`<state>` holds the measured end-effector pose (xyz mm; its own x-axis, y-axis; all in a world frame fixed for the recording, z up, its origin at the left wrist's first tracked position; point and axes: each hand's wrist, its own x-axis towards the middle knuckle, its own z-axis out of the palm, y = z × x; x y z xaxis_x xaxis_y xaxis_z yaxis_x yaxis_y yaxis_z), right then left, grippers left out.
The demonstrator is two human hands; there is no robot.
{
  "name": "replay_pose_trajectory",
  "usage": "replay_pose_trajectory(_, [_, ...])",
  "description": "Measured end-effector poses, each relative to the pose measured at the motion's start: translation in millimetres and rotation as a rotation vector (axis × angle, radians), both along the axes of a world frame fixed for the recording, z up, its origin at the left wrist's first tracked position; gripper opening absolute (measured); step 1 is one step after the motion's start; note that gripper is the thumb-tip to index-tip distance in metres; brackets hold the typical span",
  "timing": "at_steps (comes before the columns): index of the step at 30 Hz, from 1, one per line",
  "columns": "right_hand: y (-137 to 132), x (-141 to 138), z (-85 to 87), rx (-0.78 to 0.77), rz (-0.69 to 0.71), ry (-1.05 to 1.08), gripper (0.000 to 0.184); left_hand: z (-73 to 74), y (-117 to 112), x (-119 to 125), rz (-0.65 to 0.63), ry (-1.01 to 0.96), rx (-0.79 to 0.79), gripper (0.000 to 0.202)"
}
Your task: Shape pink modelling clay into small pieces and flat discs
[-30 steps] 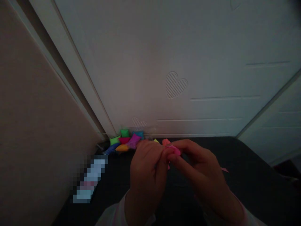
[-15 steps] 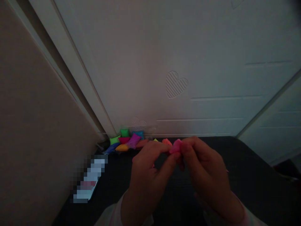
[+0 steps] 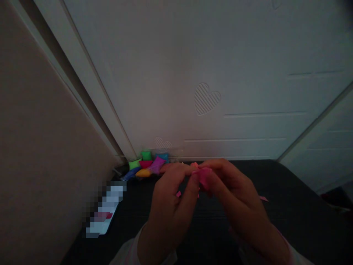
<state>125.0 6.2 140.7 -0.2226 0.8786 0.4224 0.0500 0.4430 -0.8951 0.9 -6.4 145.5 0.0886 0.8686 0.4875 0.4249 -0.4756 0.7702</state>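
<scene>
Head view: I see a white panel (image 3: pixel 151 73) behind a black table (image 3: pixel 289 206); above it, left hand (image 3: pixel 169 208) and right hand (image 3: pixel 241 200), thumbs and fingers pinching; bright packets (image 3: pixel 157 165) near the panel; a pink piece (image 3: pixel 204 177), held between both hands' fingertips; a pink scrap (image 3: pixel 263 198) on the table beside the right hand.

White heart-embossed panel (image 3: pixel 154 73) behind dark tabletop (image 3: pixel 292 217), brownish wall (image 3: pixel 35 147) at left, dim light.

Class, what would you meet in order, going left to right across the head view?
Pixelated phone, orange packet, left hand, pinched pink piece, right hand, pink strip.
</scene>
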Motion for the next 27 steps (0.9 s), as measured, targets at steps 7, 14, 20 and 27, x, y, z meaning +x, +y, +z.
replay_pose_trajectory(7, [1.7, 1.0, -0.7, 0.054, -0.137, 0.014, 0.004, -0.4, -0.7, -0.1, 0.052, 0.067, 0.049, 0.015])
replay_pose_trajectory(14, [2.5, 2.7, -1.5, -0.052, -0.13, 0.228, 0.004, 0.2, 0.2, -4.1, 0.031, -0.052, 0.017, 0.011])
replay_pose_trajectory(20, [3.6, 4.9, -1.0, -0.119, -0.065, 0.314, 0.003, -1.6, -1.0, -4.9, 0.089, -0.147, 0.055, 0.014])
replay_pose_trajectory(27, [1.3, 4.5, 1.2, -0.116, -0.009, 0.223, 0.004, -1.5, -1.4, -0.2, 0.089, 0.098, 0.214, 0.037])
